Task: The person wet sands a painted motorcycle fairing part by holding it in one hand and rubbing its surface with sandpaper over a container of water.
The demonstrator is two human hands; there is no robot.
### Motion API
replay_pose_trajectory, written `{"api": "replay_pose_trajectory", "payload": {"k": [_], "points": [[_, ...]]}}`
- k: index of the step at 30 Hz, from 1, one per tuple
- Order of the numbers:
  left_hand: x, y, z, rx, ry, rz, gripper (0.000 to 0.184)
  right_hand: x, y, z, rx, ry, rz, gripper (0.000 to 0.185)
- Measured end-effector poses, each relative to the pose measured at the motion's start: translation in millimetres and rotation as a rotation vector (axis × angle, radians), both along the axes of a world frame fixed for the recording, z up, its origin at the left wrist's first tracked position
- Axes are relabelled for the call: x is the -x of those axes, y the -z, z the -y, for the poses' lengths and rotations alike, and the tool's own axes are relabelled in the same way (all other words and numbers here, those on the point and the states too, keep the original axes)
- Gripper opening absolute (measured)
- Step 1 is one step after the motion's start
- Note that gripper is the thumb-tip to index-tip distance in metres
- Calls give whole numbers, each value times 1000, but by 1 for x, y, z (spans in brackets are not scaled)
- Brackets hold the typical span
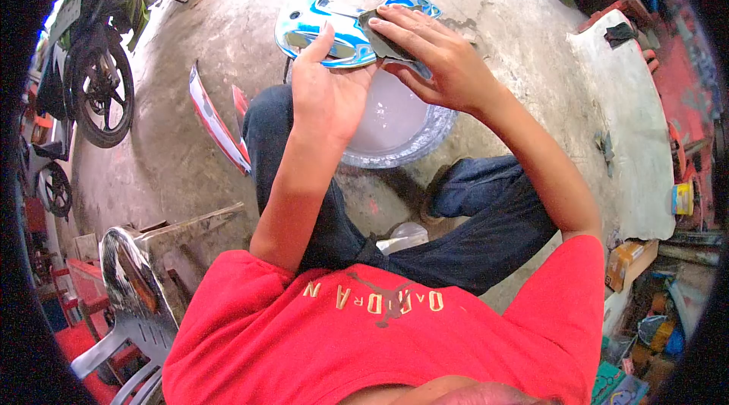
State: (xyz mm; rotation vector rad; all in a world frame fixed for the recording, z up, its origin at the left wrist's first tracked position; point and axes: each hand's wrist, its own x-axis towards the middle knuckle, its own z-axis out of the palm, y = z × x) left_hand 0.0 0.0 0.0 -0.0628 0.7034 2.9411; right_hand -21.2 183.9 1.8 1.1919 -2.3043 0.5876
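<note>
My left hand (332, 93) grips a blue-and-white motorcycle fairing panel (311, 21) from below, thumb over its near edge. The panel is held above a round basin (372, 159) with cloudy liquid in it. My right hand (433, 52) presses a dark grey sheet of sandpaper (372, 34) onto the panel's right part, fingers stretched over the sheet. Part of the panel is hidden under the sheet and my right hand. Its far right end (414, 2) shows beyond my fingers.
A red-and-white panel (216, 120) lies on the concrete floor left of my knee. A motorcycle (99, 55) stands at the upper left. A grey plastic chair (137, 306) is at the lower left. Along the right are a pale slab (626, 139) and a cardboard box (630, 262).
</note>
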Motion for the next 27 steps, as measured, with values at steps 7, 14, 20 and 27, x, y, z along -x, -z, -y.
{"api": "replay_pose_trajectory", "payload": {"k": [7, 14, 20, 27], "points": [[-3, 2, 3, 7, 16, -3, 40, 8, 0, -4, 60, -53, 47, 44], [-3, 4, 3, -28, 22, -1, 45, 22, -9, -23, 322, 414, 177, 24], [0, 9, -3, -69, 72, 42, 44, 25, -12, -25, 513, 503, 307, 36], [-2, 8, -7, 38, 66, 22, 39, -6, 23, 9, 209, 73, 68, 32]]}}
